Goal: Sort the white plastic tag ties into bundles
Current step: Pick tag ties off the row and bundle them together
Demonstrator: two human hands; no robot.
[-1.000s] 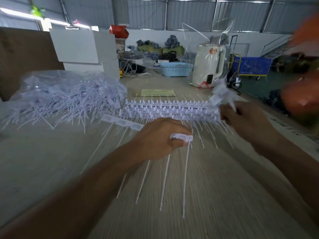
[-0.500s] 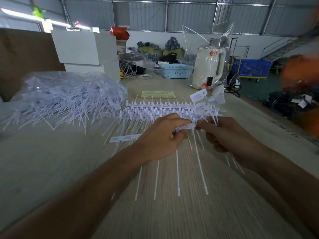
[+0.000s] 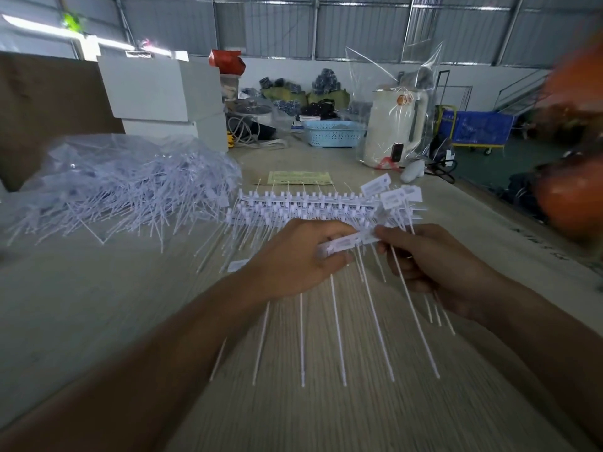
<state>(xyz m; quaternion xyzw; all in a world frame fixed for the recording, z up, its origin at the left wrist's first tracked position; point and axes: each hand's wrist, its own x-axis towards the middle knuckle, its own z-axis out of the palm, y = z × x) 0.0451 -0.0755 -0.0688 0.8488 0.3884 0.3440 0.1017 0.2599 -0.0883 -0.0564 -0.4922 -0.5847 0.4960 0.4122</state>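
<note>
A pale wood-grain table (image 3: 98, 321) with a matt, finely lined surface; on it, at ten o'clock, a heap of thin white plastic ties (image 3: 137, 190) under a clear, glossy plastic bag (image 3: 81, 151); at twelve o'clock a row of ties (image 3: 310, 203), smooth and matt white; beyond it a yellowish paper slip (image 3: 298, 177); at one o'clock a light blue perforated plastic basket (image 3: 332, 133) and a cream kettle (image 3: 393, 125) wrapped in shiny clear film; corrugated metal wall (image 3: 359, 24) behind.
</note>
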